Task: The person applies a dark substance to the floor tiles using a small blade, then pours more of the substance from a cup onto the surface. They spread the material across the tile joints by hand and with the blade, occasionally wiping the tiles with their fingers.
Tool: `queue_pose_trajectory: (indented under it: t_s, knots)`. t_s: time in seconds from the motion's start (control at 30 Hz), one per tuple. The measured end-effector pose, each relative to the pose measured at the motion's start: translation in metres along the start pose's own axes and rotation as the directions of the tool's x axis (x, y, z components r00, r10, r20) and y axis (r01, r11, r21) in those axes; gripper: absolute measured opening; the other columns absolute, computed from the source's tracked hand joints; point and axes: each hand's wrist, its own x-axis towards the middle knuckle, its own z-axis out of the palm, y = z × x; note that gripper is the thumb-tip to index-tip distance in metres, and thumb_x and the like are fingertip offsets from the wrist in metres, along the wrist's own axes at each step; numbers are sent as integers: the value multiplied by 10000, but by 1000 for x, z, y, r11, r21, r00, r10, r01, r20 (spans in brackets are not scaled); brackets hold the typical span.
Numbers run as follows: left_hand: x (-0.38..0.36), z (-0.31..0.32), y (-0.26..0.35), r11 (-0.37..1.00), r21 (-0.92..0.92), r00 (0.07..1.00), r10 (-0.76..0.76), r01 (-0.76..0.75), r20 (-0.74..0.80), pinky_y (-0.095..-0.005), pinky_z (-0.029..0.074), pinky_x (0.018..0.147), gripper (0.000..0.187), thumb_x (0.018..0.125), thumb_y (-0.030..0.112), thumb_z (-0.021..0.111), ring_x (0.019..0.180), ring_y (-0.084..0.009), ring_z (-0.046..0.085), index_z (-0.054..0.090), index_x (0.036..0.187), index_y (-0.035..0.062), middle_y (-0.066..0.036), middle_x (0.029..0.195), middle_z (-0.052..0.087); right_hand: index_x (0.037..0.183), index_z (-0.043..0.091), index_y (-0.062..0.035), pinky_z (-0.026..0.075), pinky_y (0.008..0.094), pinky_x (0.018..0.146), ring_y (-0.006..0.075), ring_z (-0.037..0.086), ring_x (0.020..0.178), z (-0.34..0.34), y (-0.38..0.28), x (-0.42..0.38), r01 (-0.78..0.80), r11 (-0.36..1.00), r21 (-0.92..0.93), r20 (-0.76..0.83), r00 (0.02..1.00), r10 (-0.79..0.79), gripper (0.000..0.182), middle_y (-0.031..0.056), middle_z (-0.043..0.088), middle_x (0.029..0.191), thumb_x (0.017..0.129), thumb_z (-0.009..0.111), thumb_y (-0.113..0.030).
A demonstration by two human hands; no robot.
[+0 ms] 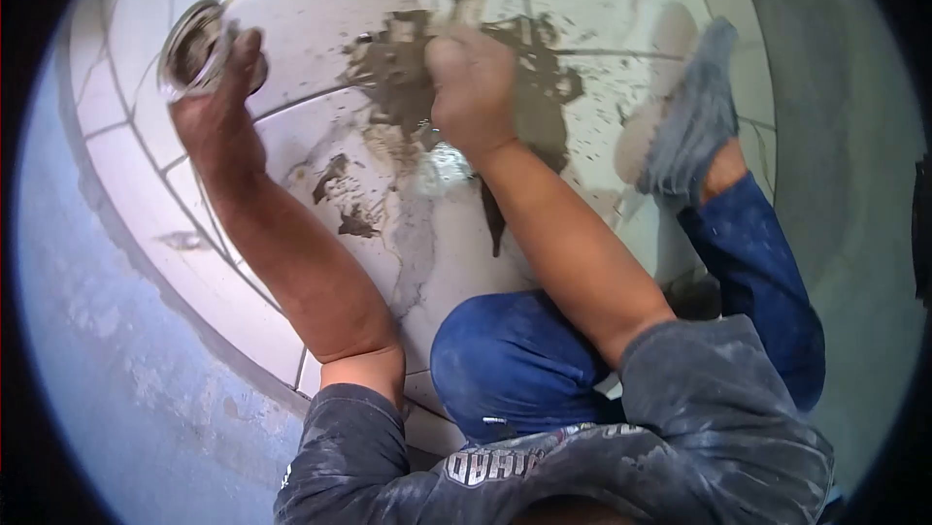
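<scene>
My left hand grips a small round metal bowl by its side, thumb over the rim. Grey-brown wet paste lies inside it. My right hand is closed and a little blurred, low over a dark wet patch of grout spread on the white floor tiles. A pale edge shows just beyond its knuckles, but I cannot make out what the fingers hold. Smaller smears of grout lie between my forearms, beside a shiny wet spot.
My foot in a grey sock rests on the tiles at the right, next to the grout. A bluish wall borders the floor on the left, a grey wall on the right. Dark joint lines run between the tiles.
</scene>
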Motion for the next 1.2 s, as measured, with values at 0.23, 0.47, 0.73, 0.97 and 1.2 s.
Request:
queue_pose_trajectory:
  t_s: [0.23,0.47,0.73,0.97,1.2]
  knots:
    - [1,-5,-3,995,95,998,-21,26,-52,-334,503,894,585,766,126,856,997,-201,620,576,1256,-29,-100,1088,648,685,484,15,383,382,530,219,422,532,-60,-15,41,86,960,-267,79,995,-67,298,140,422,568,906,532,-180]
    - [3,-4,-4,992,130,999,13,-7,-45,-358,497,905,613,761,155,864,1018,-213,620,570,1265,-30,-121,1101,656,869,644,-22,486,442,640,397,621,662,-125,-40,30,-43,548,-835,111,964,244,237,201,639,691,907,576,-246]
    - [2,-4,-1,989,150,998,14,-4,-66,-350,512,880,612,756,154,867,1008,-218,629,572,1259,-29,-125,1099,658,1301,554,-91,514,503,806,435,666,846,-117,-45,-1,-111,473,-874,145,869,472,428,237,682,820,903,565,-248]
    - [3,-6,-4,996,83,999,17,-14,-34,-324,527,829,575,763,153,865,943,-190,641,585,1229,-32,-106,1032,665,1394,497,-105,496,508,895,453,650,954,-108,-38,5,-87,466,-880,167,863,476,521,265,688,995,903,557,-271]
    - [1,-4,-1,990,138,998,39,-33,-43,-315,530,816,551,775,140,852,924,-184,646,587,1225,-35,-101,1016,668,1402,496,-105,499,512,883,457,650,944,-107,-33,1,-77,483,-872,191,855,482,531,281,685,971,904,545,-284]
